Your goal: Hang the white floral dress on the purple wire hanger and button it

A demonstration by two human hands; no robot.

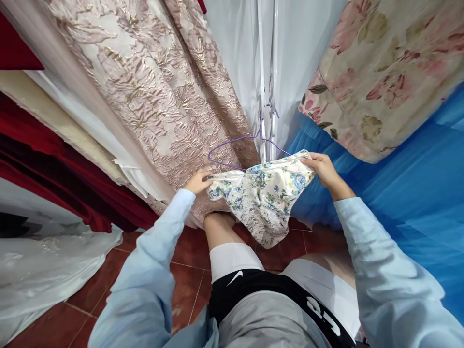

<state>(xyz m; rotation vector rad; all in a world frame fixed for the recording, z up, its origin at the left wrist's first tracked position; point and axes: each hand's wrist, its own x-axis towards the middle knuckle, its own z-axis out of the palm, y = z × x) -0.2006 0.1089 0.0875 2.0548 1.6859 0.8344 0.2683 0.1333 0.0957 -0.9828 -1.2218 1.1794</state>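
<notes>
A white garment with blue and yellow flowers (263,193) is stretched sideways between my two hands, its lower part hanging loose. My left hand (198,181) pinches its left upper edge. At the upper right corner my right hand (324,166) grips the cloth between thumb and fingers. A purple hanger (232,141) hangs by its hook from a white strap or rail (263,72). Its right arm runs down behind the garment's top edge; its left arm shows bare. Whether the cloth sits on the hanger is hard to make out.
A pink brocade dress (145,87) hangs close on the left, with red cloth (54,159) beyond it. On the right hang a floral cream dress (391,82) and blue tulle (409,193). White fabric (54,275) spreads over the red tiled floor (184,290).
</notes>
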